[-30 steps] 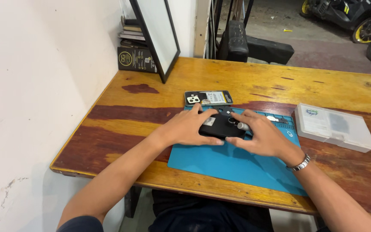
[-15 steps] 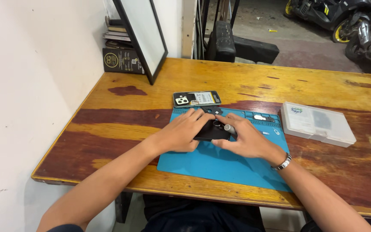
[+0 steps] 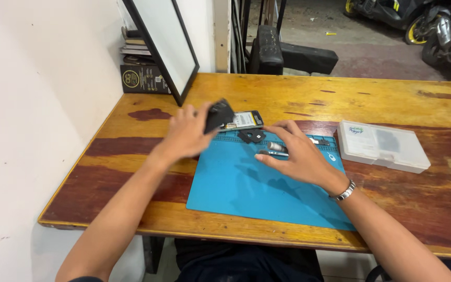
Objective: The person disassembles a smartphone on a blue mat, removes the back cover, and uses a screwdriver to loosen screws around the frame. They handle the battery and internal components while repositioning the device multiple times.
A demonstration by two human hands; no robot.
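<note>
My left hand (image 3: pixel 186 133) holds a small black part (image 3: pixel 218 115), lifted above the left top corner of the blue work mat (image 3: pixel 246 188). Just behind it an opened phone (image 3: pixel 244 120) lies on the wooden table (image 3: pixel 340 99), its insides showing. My right hand (image 3: pixel 298 156) rests flat on the mat, fingers spread, with the fingertips at a thin dark tool (image 3: pixel 273 153) and a small grey cylinder (image 3: pixel 276 147). A flat black piece (image 3: pixel 251 136) lies on the mat between the two hands.
A clear plastic parts box (image 3: pixel 382 146) sits to the right of the mat. A black-framed panel (image 3: pixel 165 42) leans at the back left beside a dark box (image 3: pixel 142 79) with stacked books. A black seat and parked motorbikes stand beyond the table.
Both hands were closed together on the black part over the mat. Now my left hand has lifted it away to the left, and my right hand has let go and settled on the mat.
</note>
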